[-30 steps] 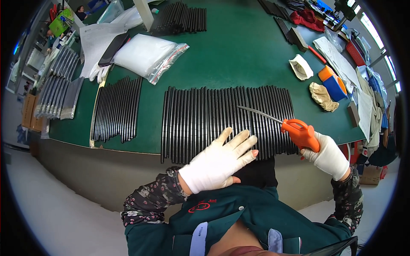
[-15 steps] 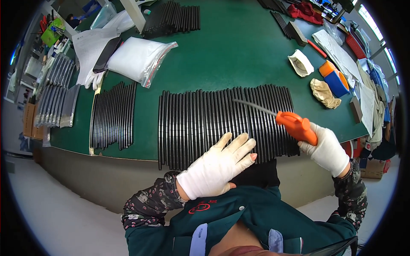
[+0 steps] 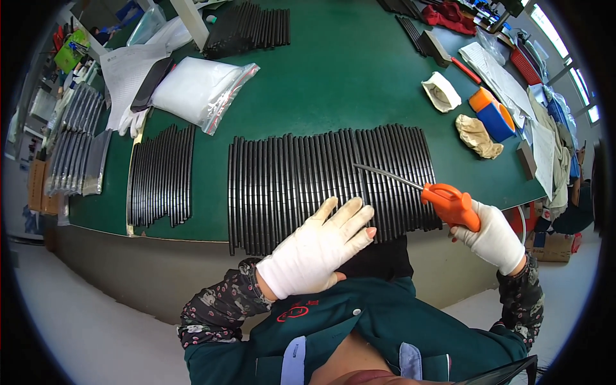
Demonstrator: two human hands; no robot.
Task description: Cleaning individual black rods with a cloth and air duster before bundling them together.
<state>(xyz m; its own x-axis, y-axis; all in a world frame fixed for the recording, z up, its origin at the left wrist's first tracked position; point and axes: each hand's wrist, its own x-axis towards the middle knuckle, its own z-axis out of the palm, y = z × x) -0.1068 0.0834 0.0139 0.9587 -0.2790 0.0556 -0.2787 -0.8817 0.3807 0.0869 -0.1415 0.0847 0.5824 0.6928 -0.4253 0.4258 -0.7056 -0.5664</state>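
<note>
Hands, two; air gun, one

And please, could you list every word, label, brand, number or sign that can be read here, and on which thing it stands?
No text can be quoted with certainty.
Dark green jacket: red oval mark with characters, too small to read surely.
White sheet at left: printed lines, too small.
White papers at right: any print is too small.
</note>
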